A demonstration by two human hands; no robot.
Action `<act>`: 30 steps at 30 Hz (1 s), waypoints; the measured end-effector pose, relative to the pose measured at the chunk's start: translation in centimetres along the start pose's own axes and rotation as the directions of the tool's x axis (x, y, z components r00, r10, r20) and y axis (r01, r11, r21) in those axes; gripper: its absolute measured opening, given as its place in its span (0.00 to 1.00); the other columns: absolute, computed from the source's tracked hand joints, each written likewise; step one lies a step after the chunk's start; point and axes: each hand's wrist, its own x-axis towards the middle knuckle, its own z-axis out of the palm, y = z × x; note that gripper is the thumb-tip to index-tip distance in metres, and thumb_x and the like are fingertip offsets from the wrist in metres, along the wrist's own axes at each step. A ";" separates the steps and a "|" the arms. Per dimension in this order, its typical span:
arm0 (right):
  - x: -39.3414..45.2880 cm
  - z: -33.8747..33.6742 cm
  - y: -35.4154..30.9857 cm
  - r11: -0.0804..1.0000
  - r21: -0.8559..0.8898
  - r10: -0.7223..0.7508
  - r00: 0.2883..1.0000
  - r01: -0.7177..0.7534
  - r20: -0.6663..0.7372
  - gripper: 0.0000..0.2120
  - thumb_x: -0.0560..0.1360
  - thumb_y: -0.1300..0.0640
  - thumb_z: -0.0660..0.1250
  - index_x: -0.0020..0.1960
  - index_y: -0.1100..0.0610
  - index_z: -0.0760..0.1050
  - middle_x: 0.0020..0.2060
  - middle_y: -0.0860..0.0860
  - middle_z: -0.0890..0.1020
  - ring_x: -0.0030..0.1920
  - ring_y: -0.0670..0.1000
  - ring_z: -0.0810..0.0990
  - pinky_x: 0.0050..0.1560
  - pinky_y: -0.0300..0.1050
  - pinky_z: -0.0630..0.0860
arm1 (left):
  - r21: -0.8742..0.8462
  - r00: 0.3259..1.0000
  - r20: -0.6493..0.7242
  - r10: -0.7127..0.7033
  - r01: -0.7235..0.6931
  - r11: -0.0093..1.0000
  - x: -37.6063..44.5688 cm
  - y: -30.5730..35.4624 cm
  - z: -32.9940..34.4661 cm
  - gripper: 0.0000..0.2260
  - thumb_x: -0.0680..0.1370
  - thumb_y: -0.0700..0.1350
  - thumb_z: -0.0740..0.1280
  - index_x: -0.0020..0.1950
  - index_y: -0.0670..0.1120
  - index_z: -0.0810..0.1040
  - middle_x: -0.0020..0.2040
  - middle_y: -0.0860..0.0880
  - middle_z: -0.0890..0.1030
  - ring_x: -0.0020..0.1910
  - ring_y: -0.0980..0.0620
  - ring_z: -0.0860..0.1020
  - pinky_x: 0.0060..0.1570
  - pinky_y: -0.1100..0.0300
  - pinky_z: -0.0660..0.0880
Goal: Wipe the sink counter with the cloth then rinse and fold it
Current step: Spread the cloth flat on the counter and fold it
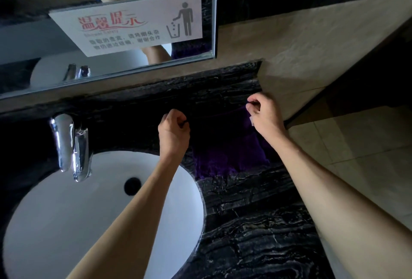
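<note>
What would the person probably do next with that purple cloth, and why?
Probably bring the pinched far edge toward themselves to fold the cloth in half. The left hand and right hand each pinch a far corner, while its near edge lies on the counter beside the sink. Whether it was rinsed cannot be told.

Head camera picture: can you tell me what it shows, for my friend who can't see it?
The left hand and right hand each pinch a far corner of a dark purple fuzzy cloth spread over a black veined marble counter. Left of it sit a round white sink basin and a shiny chrome faucet, below a mirror bearing a white sign.
</note>
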 end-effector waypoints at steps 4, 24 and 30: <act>-3.2 -2.8 0.4 0.986 -0.143 0.089 0.996 -0.087 0.008 0.06 0.79 0.59 0.69 0.49 0.62 0.77 0.41 0.56 0.81 0.42 0.58 0.78 0.41 0.48 0.69 | 0.025 0.986 0.135 -0.100 0.098 0.995 -4.5 0.5 -1.3 0.05 0.73 0.41 0.74 0.43 0.43 0.80 0.35 0.50 0.80 0.36 0.49 0.78 0.38 0.58 0.71; -14.5 -3.0 4.7 0.929 0.102 0.353 0.934 -0.356 0.049 0.16 0.72 0.63 0.73 0.44 0.43 0.71 0.39 0.45 0.78 0.43 0.57 0.83 0.50 0.59 0.80 | -0.243 0.970 0.023 -0.244 0.242 0.939 -15.6 2.6 -0.7 0.06 0.76 0.38 0.72 0.45 0.41 0.76 0.37 0.51 0.78 0.35 0.52 0.75 0.33 0.70 0.68; -17.2 -5.0 4.0 0.667 0.494 0.560 0.812 -0.558 0.163 0.11 0.75 0.74 0.67 0.41 0.60 0.76 0.38 0.55 0.79 0.39 0.55 0.81 0.39 0.44 0.84 | -0.300 0.930 0.068 -0.361 0.364 0.882 -17.7 2.1 0.1 0.07 0.77 0.39 0.70 0.45 0.46 0.72 0.40 0.46 0.79 0.41 0.42 0.79 0.39 0.55 0.76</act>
